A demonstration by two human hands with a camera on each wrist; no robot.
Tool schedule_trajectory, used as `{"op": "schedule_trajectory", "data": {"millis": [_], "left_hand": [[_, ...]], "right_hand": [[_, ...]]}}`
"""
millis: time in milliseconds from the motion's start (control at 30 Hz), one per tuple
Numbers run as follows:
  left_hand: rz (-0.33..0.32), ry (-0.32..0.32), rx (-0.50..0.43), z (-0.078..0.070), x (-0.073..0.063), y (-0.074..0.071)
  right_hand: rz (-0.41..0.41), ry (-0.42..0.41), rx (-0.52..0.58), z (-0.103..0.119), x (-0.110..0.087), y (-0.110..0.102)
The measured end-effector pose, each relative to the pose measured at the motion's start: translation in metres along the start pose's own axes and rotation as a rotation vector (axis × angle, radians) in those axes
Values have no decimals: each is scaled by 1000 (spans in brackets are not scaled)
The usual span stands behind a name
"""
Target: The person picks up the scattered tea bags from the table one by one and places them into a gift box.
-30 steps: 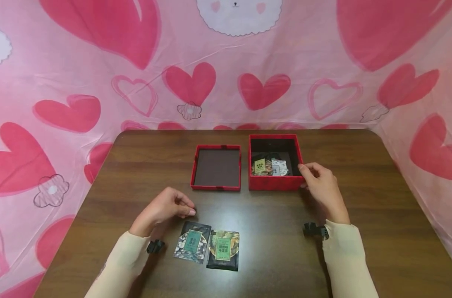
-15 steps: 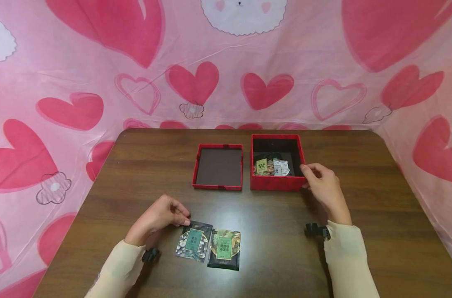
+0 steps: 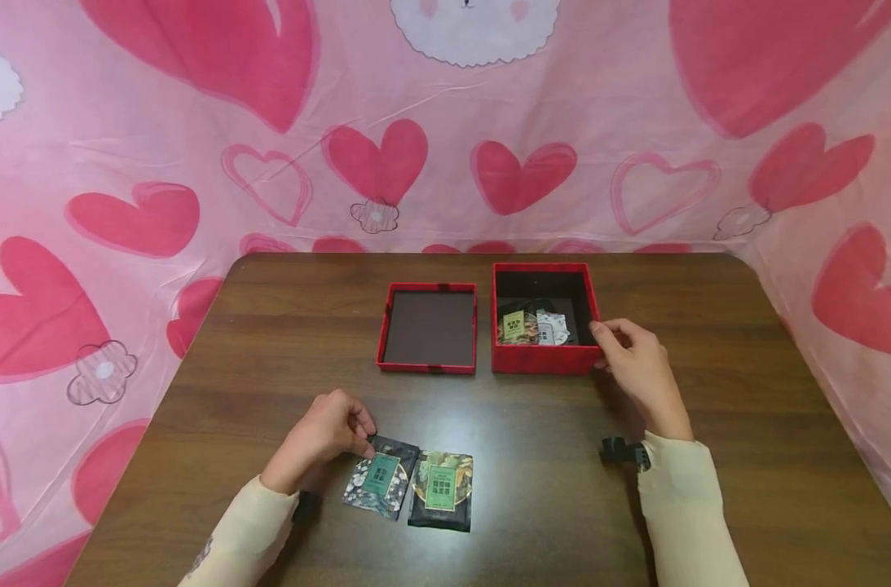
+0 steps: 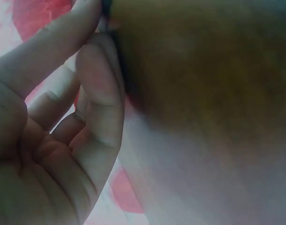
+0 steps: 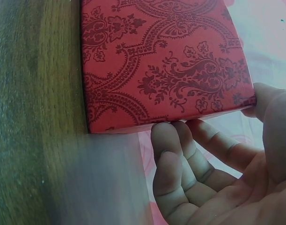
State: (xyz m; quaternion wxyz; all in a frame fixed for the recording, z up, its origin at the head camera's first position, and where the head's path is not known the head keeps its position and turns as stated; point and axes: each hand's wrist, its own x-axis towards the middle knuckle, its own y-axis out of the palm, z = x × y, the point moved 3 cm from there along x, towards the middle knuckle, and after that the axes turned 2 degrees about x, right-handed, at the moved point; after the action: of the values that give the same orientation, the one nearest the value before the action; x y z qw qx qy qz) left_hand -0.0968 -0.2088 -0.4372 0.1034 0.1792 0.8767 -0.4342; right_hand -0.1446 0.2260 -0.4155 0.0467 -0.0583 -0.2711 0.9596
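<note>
My left hand (image 3: 328,432) is at the upper left corner of a dark flowered tea sachet (image 3: 377,483) with a green label, its thumb and index finger pinching that corner. In the left wrist view, the thumb and index finger of the left hand (image 4: 72,108) meet on a dark edge. A second tea sachet (image 3: 441,499), gold and black, lies just right of the first. My right hand (image 3: 639,371) grips the near right corner of an open red box (image 3: 544,360). From the right wrist, the patterned box wall (image 5: 175,65) has the thumb at its rim and curled fingers against its side.
Inside the box are a yellow-labelled sachet (image 3: 514,328) and a white one (image 3: 553,328). The red lid (image 3: 426,330), dark inside, lies upturned left of the box. A heart-patterned pink cloth (image 3: 452,196) hangs behind the wooden table (image 3: 731,359).
My left hand has come down from above the dark sachet onto its upper left corner and now pinches it. The right hand stays on the box.
</note>
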Motion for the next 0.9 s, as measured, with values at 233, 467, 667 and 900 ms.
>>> {"op": "schedule_trajectory", "data": {"millis": [233, 467, 667, 900], "left_hand": [[-47, 72, 73, 0, 0, 2], [14, 133, 80, 2, -4, -3], [86, 65, -119, 7, -7, -13], [161, 43, -320, 15, -5, -18]], "right_hand": [[2, 16, 14, 1, -1, -3], [-3, 29, 18, 1, 0, 2], [3, 35, 21, 1, -1, 2], [23, 38, 23, 1, -1, 1]]}}
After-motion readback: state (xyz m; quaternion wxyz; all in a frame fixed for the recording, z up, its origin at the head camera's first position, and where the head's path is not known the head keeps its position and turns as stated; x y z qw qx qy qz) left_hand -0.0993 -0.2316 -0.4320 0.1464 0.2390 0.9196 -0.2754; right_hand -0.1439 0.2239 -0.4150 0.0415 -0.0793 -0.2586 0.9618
